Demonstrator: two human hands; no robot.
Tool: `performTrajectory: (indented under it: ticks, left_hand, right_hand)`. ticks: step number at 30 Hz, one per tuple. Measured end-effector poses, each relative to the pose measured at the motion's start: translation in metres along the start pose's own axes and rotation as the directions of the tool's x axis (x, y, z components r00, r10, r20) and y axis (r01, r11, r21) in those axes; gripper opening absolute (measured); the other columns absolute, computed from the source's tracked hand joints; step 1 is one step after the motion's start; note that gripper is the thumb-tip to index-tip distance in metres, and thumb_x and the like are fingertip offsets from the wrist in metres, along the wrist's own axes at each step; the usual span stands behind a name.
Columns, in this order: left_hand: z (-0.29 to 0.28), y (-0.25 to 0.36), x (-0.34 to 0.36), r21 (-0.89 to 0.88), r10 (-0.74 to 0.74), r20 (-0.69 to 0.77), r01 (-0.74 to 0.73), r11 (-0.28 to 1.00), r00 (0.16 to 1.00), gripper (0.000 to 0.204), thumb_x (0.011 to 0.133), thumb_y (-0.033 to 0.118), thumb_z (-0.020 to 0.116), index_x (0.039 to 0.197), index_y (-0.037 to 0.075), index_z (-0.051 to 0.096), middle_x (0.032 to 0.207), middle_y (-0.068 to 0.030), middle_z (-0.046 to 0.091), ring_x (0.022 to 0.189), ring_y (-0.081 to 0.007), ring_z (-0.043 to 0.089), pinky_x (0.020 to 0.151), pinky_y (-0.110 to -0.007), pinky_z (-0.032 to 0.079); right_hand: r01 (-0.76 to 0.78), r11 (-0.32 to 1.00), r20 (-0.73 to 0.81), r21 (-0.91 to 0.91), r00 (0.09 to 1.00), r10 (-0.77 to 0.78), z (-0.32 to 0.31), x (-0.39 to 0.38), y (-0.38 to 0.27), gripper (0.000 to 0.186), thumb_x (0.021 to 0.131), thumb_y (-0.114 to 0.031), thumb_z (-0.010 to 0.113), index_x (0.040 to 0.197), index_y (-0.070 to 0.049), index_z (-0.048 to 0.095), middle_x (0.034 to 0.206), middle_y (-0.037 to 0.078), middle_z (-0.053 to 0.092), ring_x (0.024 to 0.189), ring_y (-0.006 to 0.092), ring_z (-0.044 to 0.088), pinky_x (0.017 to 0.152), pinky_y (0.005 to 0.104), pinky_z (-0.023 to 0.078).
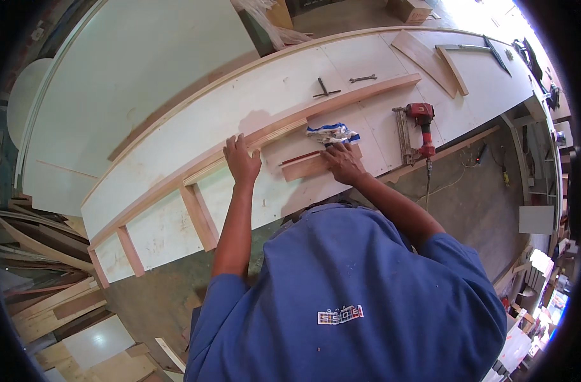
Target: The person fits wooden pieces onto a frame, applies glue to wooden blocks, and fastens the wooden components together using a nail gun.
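A wooden frame with a long rail (274, 126) and several short crosspieces (198, 216) lies on the white worktable (290, 76). My left hand (242, 160) rests against the rail, thumb apart from the fingers. To its right, my right hand (343, 163) curls over a short wood block (303, 168), its fingertips partly hidden. A thin reddish strip (301, 158) lies along the block's far edge. Just beyond my right fingers sits a crumpled white and blue plastic packet (333, 133).
A red nail gun (421, 118) with a hose stands right of the packet. Beyond the rail lie a T-shaped tool (325, 89) and a wrench (363, 78). Wood offcuts (424, 60) and a metal square (468, 48) occupy the far right. Scrap wood (45, 235) is piled at left.
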State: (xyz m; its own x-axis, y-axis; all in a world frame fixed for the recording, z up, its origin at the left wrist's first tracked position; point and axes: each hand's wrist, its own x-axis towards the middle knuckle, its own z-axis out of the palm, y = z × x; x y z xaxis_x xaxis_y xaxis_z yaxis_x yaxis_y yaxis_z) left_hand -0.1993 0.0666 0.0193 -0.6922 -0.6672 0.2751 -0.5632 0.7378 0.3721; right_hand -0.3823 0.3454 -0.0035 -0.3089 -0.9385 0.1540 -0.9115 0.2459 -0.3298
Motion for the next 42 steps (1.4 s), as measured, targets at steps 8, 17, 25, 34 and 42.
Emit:
performTrajectory:
  ticks: [8,17,25,34,42]
  left_hand:
    - [0.014,0.054,-0.046,-0.365,-0.158,0.01,0.15,0.919,0.987,0.033,0.086,0.018,0.074,0.113,0.0,0.066,0.105,-0.0186,0.064,0.098,-0.0376,0.065,0.084,-0.046,0.053]
    - [0.025,0.198,-0.018,-0.891,0.132,0.295,0.222,0.396,0.946,0.06,0.089,0.045,0.08,0.122,-0.003,0.065,0.12,-0.0164,0.069,0.098,-0.0192,0.071,0.085,-0.035,0.056]
    - [-0.011,0.209,-0.023,-0.841,-0.41,0.185,0.36,0.405,0.893,0.05,0.084,0.04,0.086,0.101,-0.001,0.064,0.087,-0.0105,0.07,0.081,-0.0152,0.065,0.073,-0.034,0.054]
    - [-0.109,0.207,-0.117,-0.647,-0.663,0.015,0.513,0.564,0.748,0.057,0.079,0.045,0.089,0.102,-0.001,0.064,0.082,-0.0079,0.064,0.075,-0.0157,0.056,0.068,-0.034,0.049]
    - [-0.109,0.188,-0.136,-0.664,-0.663,0.063,0.527,0.531,0.746,0.057,0.08,0.046,0.088,0.099,-0.003,0.066,0.08,-0.0126,0.068,0.071,-0.0183,0.061,0.067,-0.036,0.051]
  right_hand:
    - [-0.308,0.944,0.107,0.119,0.949,0.296,-0.085,-0.041,-0.009,0.055,0.068,-0.02,0.085,0.119,-0.011,0.068,0.121,0.008,0.066,0.122,0.0316,0.054,0.106,0.0468,0.04]
    - [-0.507,0.262,0.298,0.821,0.773,0.561,-0.129,-0.059,0.018,0.064,0.076,-0.014,0.086,0.135,-0.005,0.063,0.117,0.01,0.068,0.107,0.0197,0.064,0.094,0.037,0.053]
    - [-0.257,0.607,0.238,0.752,0.965,0.113,-0.112,0.032,0.053,0.055,0.084,-0.031,0.084,0.128,-0.002,0.068,0.12,0.016,0.071,0.106,0.0274,0.069,0.095,0.0414,0.054]
    - [0.001,0.998,0.104,0.064,0.995,-0.008,-0.015,0.063,0.058,0.053,0.076,-0.035,0.084,0.111,0.0,0.066,0.12,0.021,0.067,0.116,0.0395,0.062,0.096,0.0512,0.05]
    - [-0.304,0.395,0.288,0.867,0.952,0.101,-0.035,0.056,0.102,0.033,0.083,-0.021,0.077,0.107,-0.001,0.069,0.09,0.007,0.07,0.078,0.0194,0.066,0.073,0.0312,0.052]
